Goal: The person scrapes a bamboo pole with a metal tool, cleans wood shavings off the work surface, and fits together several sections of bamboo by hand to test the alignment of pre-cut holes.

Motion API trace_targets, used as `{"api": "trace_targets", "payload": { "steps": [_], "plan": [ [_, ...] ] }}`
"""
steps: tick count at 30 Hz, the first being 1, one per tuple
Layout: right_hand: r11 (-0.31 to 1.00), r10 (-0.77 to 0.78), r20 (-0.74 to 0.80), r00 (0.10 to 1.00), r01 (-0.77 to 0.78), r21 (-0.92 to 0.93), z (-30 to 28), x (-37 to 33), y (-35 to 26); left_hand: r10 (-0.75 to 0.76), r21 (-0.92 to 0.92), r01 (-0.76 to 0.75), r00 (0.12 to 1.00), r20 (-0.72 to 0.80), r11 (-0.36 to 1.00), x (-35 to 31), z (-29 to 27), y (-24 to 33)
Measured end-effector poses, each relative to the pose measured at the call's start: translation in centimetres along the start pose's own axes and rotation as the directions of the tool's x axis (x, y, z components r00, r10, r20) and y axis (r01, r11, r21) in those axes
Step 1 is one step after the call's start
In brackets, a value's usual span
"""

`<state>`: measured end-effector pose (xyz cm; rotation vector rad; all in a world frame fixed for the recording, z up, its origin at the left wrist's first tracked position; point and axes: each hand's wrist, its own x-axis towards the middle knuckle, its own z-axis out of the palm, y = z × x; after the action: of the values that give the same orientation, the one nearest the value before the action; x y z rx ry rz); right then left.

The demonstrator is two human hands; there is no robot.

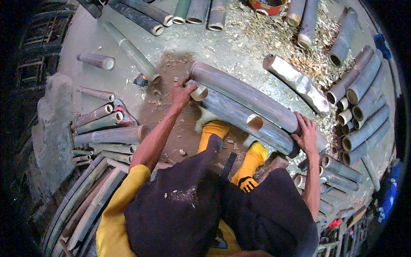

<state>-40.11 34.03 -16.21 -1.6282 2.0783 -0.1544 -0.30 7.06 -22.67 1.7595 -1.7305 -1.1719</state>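
Observation:
Two thick bamboo tubes lie side by side in front of my feet, slanting down to the right. The nearer bamboo tube [229, 110] has two round openings cut into its upper side, one near its left end and one further right. The farther bamboo tube [244, 92] shows no opening on its visible side. My left hand [182, 92] is closed around the left end of the nearer tube, beside the opening there. My right hand [305, 133] rests curled over the right ends, fingers against both tubes; its exact grip is partly hidden.
A pale, rough block [299, 82] lies beyond the tubes, next to wood shavings [252, 32]. A tape measure [140, 80] sits by a long bamboo pole [132, 53] at left. Stacked bamboo tubes [361, 113] line the right; more bamboo pieces [109, 136] lie left.

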Motion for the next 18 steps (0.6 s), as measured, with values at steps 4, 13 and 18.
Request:
{"api": "trace_targets", "payload": {
  "steps": [4, 13, 18],
  "plan": [
    [1.000, 0.004, 0.032, 0.999, -0.004, -0.011, -0.1, 0.0, -0.5, -0.013, 0.057, 0.011, 0.999, 0.030, 0.998, 0.3, -0.6, -0.5],
    [0.993, -0.029, 0.010, 1.000, 0.028, 0.117, -0.6, -0.4, 1.4, -0.032, 0.217, -0.010, 0.982, 0.187, 0.976, 1.1, -1.6, 0.4],
    [0.998, -0.026, 0.023, 0.999, 0.025, 0.059, -1.1, -0.1, 0.0, 0.005, 0.060, -0.016, 0.983, 0.182, 0.998, 0.7, -0.9, -2.1]
  ]
}}
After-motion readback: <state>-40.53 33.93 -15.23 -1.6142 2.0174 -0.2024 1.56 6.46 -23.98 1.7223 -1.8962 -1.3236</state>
